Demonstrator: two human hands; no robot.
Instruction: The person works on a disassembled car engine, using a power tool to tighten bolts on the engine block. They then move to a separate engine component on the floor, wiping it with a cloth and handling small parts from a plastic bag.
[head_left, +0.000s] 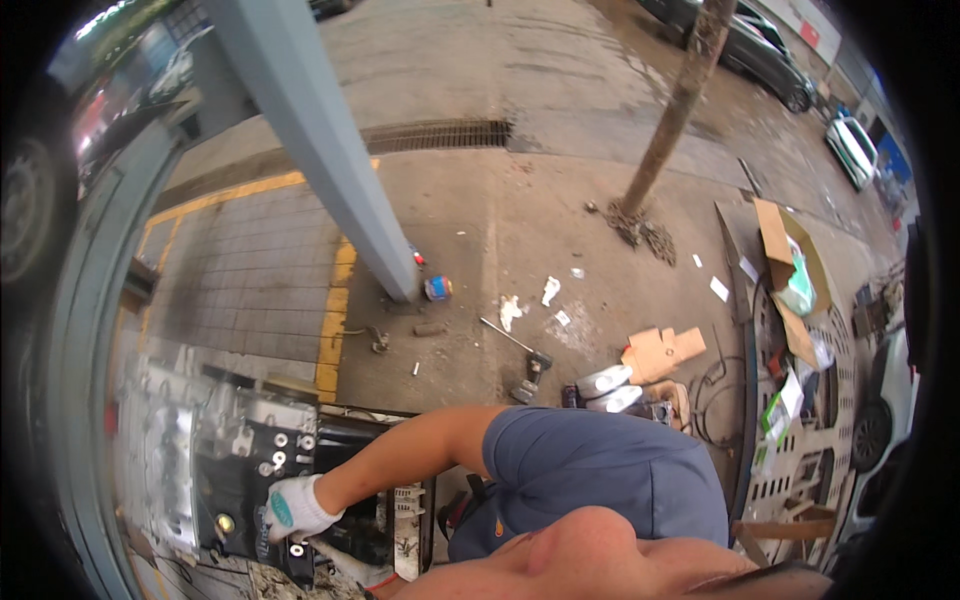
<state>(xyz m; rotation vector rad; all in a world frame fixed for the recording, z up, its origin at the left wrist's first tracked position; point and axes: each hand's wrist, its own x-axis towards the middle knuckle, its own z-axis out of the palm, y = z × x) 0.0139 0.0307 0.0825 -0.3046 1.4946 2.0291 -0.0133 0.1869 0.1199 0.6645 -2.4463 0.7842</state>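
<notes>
Right hand [297, 507], white-gloved, back upward, fingers bent down onto a black panel [235, 480]; cannot tell how far closed, or whether gripping anything. Left hand [348, 568], also gloved, low beside it, inside the right edge of the dark-edged frame [431, 510]; mostly hidden, so cannot tell its opening or hold. Panel well in from that edge, toward the left, beside bright metal [170, 440]. Could knock off the pale round fittings [279, 457] just above the right hand, if loose, through a brushing wrist. Could also snag or pinch a finger, through working in crowded, half-hidden gaps.
</notes>
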